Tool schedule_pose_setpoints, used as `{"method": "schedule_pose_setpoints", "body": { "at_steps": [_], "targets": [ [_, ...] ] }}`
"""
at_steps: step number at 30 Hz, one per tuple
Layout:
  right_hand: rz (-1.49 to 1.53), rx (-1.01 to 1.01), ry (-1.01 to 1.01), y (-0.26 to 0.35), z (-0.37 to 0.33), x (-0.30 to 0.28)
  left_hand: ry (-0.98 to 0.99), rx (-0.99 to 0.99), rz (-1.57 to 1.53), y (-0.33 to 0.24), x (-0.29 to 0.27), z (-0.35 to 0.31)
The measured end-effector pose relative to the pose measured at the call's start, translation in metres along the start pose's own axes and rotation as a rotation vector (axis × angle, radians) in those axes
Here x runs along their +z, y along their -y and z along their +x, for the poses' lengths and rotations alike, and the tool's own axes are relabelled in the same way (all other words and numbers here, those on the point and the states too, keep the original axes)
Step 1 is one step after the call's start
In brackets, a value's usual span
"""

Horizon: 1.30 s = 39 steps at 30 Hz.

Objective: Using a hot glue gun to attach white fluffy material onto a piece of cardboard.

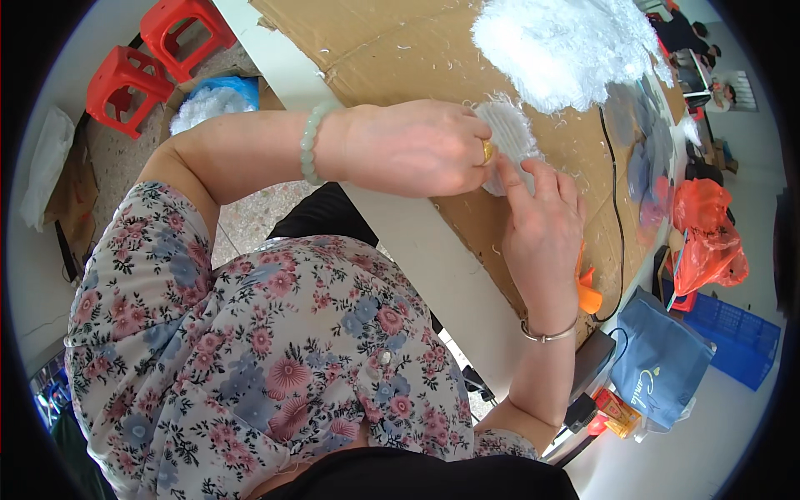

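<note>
A pale oval pad [507,127] with ridged rows and frayed white fibres at its rim lies on the brown cardboard [383,62]. My left hand [425,150], with a beaded bracelet and a gold ring, reaches across from the left. Its fingers are curled closed at the pad's left edge, and the fingertips are hidden. At the near edge of the same pad, my right hand [543,221] has its thumb and bent fingers closed in on it. Close to the right wrist lies an orange tool [589,293], partly hidden behind the hand.
A large heap of white fluffy fibre [567,50] covers the far part of the cardboard. A black cord [615,183] runs along the right side, near flat translucent pieces [640,158]. Beyond the right edge are a red plastic bag [708,233] and a blue bag [660,358].
</note>
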State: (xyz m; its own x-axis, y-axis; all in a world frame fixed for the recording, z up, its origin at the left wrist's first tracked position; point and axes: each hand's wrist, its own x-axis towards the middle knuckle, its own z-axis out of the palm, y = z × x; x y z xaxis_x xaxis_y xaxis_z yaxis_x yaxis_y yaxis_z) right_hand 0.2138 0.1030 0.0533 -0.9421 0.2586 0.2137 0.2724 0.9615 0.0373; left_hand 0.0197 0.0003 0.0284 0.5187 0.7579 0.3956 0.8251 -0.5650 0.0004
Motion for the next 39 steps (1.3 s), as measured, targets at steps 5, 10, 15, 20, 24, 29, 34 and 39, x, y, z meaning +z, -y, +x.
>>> {"method": "schedule_pose_setpoints", "body": {
  "at_steps": [5,10,15,20,24,29,34,39],
  "targets": [
    [0.012,-0.002,0.001,-0.003,0.000,0.010,0.074,-0.061,-0.129,-0.018,0.003,-0.015],
    [0.014,0.002,0.002,-0.003,0.002,0.008,0.075,-0.084,-0.124,-0.020,-0.002,-0.013],
    [0.022,0.006,-0.007,-0.002,0.001,0.009,-0.063,-0.051,-0.077,-0.016,0.001,-0.012],
    [0.021,0.007,-0.015,-0.002,0.002,0.010,-0.082,-0.034,-0.111,-0.016,0.006,-0.013],
    [0.015,0.005,-0.019,-0.003,0.003,0.010,-0.068,-0.039,-0.150,-0.015,0.006,-0.012],
    [0.011,0.014,-0.023,-0.003,0.003,0.010,0.074,-0.085,-0.198,-0.016,0.001,-0.011],
    [0.015,0.020,-0.035,-0.002,0.005,0.013,0.074,-0.087,-0.192,-0.016,0.002,-0.012],
    [0.010,0.025,-0.049,-0.003,0.004,0.015,0.083,-0.095,-0.201,-0.016,0.003,-0.011]
  ]
}}
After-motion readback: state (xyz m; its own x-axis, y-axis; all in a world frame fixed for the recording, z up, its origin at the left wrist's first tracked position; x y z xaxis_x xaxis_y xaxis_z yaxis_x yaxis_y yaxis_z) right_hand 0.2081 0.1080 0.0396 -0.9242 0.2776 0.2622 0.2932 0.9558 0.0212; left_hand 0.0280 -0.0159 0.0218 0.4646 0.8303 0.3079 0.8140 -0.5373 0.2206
